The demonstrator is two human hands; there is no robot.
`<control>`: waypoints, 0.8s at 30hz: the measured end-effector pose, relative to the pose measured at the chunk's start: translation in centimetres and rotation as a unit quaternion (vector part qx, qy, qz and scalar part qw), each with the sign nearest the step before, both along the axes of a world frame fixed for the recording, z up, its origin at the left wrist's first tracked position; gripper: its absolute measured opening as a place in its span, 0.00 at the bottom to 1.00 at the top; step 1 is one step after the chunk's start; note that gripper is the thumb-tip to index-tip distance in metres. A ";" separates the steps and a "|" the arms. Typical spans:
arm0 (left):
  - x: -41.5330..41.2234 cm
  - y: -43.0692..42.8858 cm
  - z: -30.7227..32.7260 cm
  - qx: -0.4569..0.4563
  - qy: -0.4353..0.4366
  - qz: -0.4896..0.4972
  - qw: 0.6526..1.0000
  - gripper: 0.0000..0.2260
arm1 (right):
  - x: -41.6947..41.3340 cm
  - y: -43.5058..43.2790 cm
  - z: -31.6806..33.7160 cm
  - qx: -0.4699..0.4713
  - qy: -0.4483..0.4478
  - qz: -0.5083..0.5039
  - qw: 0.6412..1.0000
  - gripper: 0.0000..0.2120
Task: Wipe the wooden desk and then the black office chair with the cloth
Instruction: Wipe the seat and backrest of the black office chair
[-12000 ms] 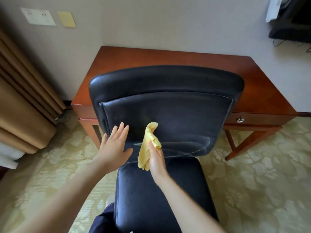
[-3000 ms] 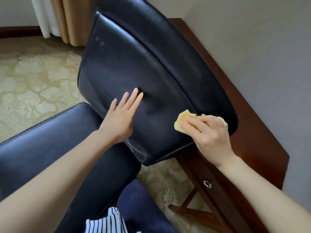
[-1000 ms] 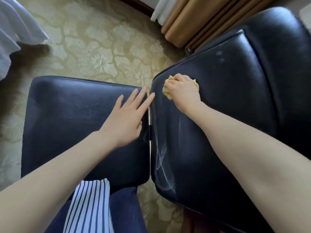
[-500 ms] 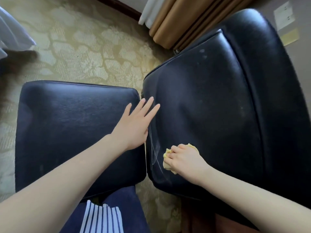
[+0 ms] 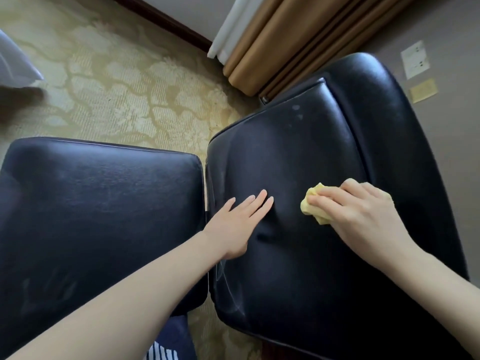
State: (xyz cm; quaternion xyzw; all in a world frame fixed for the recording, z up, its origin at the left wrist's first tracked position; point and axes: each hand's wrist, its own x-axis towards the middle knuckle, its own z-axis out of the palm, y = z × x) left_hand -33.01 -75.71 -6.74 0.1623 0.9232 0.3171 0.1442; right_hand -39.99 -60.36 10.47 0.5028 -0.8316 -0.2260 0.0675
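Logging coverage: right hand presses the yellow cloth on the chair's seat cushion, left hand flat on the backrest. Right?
No: the head view shows the right hand pressing the crumpled yellow cloth on the black leather backrest, not the seat cushion; left hand flat there.

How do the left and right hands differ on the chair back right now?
The left hand lies flat with straight fingers on the bare backrest, holding nothing. The right hand has curled fingers that press a bunched yellow cloth to the backrest. The left hand is nearer the seat, and the right hand is farther from it. Both rest on the black backrest.
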 end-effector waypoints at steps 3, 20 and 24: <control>-0.3 -0.2 -0.6 -0.003 0.024 -0.003 1.000 0.41 | -3.8 -2.7 -1.4 -0.001 0.038 -0.026 0.999 0.11; 4.2 -2.4 -6.2 0.002 0.033 0.047 0.998 0.38 | -11.7 -16.0 -18.4 0.078 0.008 -0.089 0.993 0.11; 5.2 -4.7 -7.7 -0.031 -0.019 0.091 0.995 0.34 | -10.0 -15.3 -22.8 0.123 -0.031 -0.058 0.990 0.11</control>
